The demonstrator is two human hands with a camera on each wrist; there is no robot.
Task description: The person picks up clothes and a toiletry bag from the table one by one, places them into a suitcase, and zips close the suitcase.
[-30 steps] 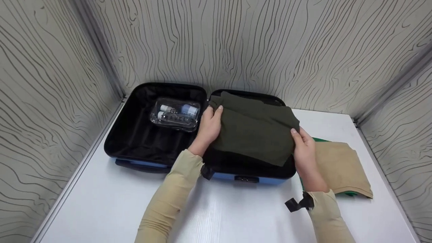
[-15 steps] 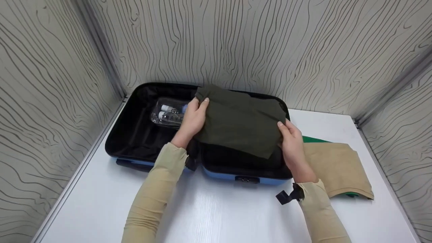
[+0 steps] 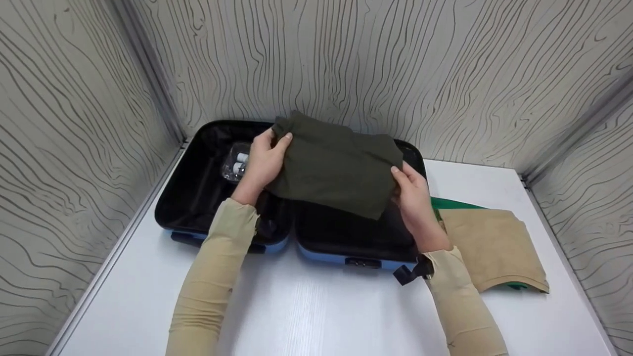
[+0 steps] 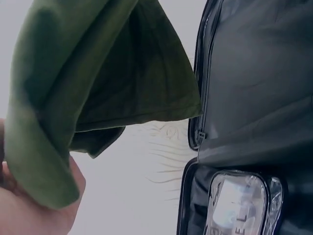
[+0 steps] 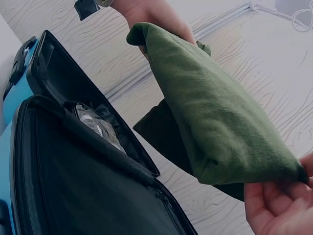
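Note:
A folded dark green garment (image 3: pixel 339 165) hangs above the open suitcase (image 3: pixel 356 259), lifted clear of it in the wrist views. My left hand (image 3: pixel 264 160) pinches its left edge, thumb on top. At the right edge, my right hand (image 3: pixel 414 200) grips the cloth between thumb and fingers. In the right wrist view the garment (image 5: pixel 220 112) sags between both hands, its loose layer drooping beneath. Inside the suitcase's left half lies a clear travel pouch (image 3: pixel 232 170) with white-capped bottles, partly hidden by my left hand. Its lettering shows in the left wrist view on the pouch (image 4: pixel 239 205).
Right of the suitcase, a folded tan garment (image 3: pixel 494 247) lies on top of a green cloth (image 3: pixel 457 203) on the white table (image 3: pixel 306 311). Patterned panels (image 3: pixel 346 64) stand close behind the suitcase and on both sides.
Both hands have carried the dark green garment leftward and a little farther back, from over the suitcase's right half toward the left half. It now covers more of the pouch.

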